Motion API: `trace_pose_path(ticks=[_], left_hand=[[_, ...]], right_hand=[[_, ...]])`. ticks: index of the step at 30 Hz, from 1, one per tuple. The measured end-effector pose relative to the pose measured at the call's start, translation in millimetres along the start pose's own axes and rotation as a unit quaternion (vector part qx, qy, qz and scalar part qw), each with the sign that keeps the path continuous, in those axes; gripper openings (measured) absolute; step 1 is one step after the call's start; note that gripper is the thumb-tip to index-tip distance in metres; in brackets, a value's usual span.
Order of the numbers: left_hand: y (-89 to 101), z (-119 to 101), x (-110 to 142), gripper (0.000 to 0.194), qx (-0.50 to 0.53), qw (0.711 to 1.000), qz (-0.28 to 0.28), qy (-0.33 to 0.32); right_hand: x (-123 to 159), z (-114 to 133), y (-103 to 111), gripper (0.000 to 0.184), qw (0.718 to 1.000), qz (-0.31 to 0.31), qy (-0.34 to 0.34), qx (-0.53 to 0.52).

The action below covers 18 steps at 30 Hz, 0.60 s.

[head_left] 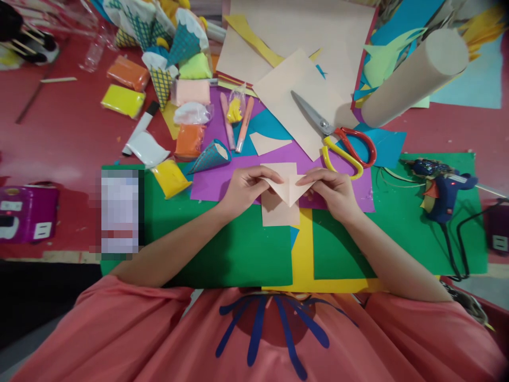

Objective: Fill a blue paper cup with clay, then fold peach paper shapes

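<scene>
At the centre of the frame, one folded paper piece [290, 192] is pinched at its two upper corners by two hands, left [254, 185] and right [330, 191], each grip closed on one corner.

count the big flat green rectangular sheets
2: left green sheet and right green sheet, either side of the yellow paper sheet. More may be hidden under other things.

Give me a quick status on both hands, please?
Left hand and right hand: both pinching folded pale paper. Pale sheet beneath. Scissors beyond, handles near right hand.
</scene>
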<state>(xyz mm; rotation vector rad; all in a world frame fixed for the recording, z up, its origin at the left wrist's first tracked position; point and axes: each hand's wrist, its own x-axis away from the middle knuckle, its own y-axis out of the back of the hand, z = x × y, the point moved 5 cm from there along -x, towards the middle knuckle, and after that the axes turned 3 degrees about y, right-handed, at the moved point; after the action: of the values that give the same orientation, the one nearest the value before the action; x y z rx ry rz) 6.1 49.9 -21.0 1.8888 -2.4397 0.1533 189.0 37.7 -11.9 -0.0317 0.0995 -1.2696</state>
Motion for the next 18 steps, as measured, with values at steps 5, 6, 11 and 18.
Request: trace_pose_path(ticks=[5,6,11,18], left_hand=[[0.1,-3,4,0.019,-0.047,0.999,0.009,-0.011],[-0.6,-3,5,0.019,-0.050,0.998,0.020,-0.020],[0.5,-5,9,0.028,-0.039,0.994,0.044,-0.097],[-5.5,-7,13,0.032,-0.097,0.981,0.068,-0.153]], right_hand=[[0,-6,3,0.015,0.998,-0.023,-0.049,0.011],[0,-8,3,0.012,0.998,-0.028,-0.060,-0.011],[-2,-11,0,0.032,0.984,-0.061,-0.079,-0.149],[0,-8,-6,0.036,0.993,-0.020,-0.112,-0.037]])
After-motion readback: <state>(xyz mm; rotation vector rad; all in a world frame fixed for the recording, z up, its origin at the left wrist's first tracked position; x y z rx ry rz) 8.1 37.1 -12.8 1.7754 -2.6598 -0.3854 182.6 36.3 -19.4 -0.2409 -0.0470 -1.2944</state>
